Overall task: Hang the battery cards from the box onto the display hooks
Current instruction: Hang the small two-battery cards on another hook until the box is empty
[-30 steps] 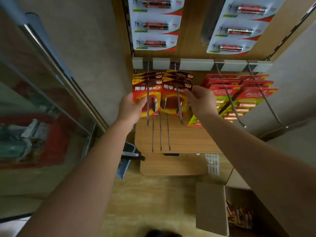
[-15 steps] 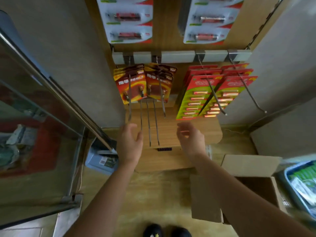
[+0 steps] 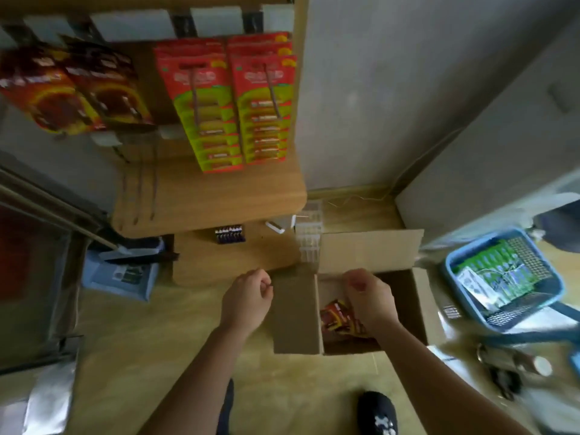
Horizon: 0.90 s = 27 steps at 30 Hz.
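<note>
An open cardboard box (image 3: 420,309) stands on the floor with dark red battery cards (image 3: 337,318) lying inside. My right hand (image 3: 370,296) hovers over the box opening, fingers curled, just above the cards; whether it touches them I cannot tell. My left hand (image 3: 248,299) is loosely curled and holds nothing, beside the box's left flap (image 3: 295,312). Up on the display, red-and-yellow battery cards (image 3: 72,89) hang on the left hooks and red-and-green battery cards (image 3: 232,102) on the right hooks. Bare hook rods (image 3: 141,186) stick out below the left cards.
A blue basket (image 3: 552,296) with green packs sits on the floor to the right. The wooden display base (image 3: 219,199) juts out behind the box, with a small pack of batteries (image 3: 229,235) below it. A glass cabinet (image 3: 37,262) stands left. My shoe (image 3: 378,414) is below.
Both hands left the hung red-and-yellow cards and dropped down to the box. The view swung down and right, bringing the box and blue basket into sight.
</note>
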### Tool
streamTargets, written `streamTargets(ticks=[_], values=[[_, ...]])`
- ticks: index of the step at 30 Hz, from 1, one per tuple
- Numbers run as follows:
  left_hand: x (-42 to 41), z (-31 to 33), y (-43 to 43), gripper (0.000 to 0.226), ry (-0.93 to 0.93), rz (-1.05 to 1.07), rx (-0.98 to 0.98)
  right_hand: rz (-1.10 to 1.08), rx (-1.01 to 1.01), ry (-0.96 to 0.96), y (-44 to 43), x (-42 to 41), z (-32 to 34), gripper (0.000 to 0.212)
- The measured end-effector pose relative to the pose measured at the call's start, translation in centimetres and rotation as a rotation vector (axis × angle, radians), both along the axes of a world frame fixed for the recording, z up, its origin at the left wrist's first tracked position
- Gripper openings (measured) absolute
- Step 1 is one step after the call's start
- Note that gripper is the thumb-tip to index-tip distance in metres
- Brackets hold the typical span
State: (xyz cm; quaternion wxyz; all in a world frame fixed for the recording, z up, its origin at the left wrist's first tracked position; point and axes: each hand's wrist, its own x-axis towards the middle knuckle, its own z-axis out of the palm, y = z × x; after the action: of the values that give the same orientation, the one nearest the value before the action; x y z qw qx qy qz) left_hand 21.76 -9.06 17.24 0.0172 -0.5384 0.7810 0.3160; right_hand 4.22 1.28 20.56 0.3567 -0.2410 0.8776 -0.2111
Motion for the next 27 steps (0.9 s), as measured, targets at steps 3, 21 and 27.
streamTargets(ticks=[3, 21, 27], values=[[-6.0, -3.1, 5.5, 0.011, 0.008, 0.073, 0.115, 0.039, 0.048, 0.006, 5.6, -5.5, -2.5, 0.023], [-18.1, -24.2, 14.0, 0.021, -0.096, -0.091, 0.309, 0.178, 0.142, -0.149, 12.6, -16.0, -24.8, 0.025], [-19.8, -37.2, 11.6, 0.058, -0.258, -0.198, 0.41, 0.384, 0.398, -0.159, 9.8, -18.0, -38.3, 0.029]])
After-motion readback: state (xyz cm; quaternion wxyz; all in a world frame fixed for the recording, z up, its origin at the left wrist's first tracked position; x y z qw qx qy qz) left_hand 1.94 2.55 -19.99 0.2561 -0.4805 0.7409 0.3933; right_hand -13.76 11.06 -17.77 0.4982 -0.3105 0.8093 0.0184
